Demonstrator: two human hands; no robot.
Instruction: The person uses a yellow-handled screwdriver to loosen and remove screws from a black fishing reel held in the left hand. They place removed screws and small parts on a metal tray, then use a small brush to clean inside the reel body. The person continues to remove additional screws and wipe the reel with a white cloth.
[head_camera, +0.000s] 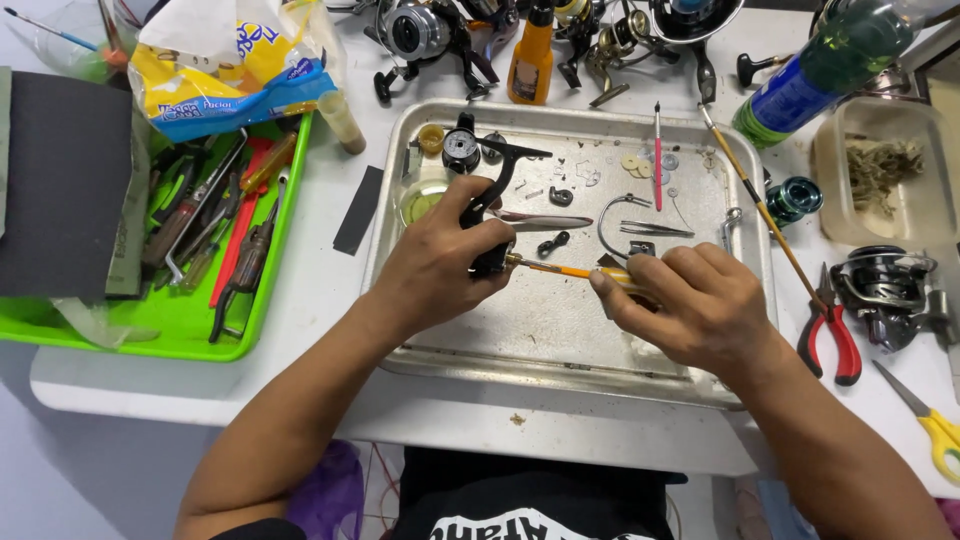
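Between both hands, over the shallow metal tray (570, 330): black fishing-reel body part (490, 215), gripped by the left hand (435, 265) closed around its lower end. Right hand (690, 300) pinched shut on a thin orange-handled screwdriver (570, 270), tip set against the black part just beside the left fingers.

Progress, as judged: disassembly stage well advanced (small washers, a bail wire and tweezers (655, 229) lying loose beyond the right hand); screw work on the held part not finished.

Left of the left hand: green plastic tool tray (265, 310), well apart. Right of the right hand: red-handled pliers (830, 335), near; yellow-handled scissors (930, 425) further out. Open tray floor under and nearer than the hands; near tray rim close beneath the wrists. Crowded beyond the hands.
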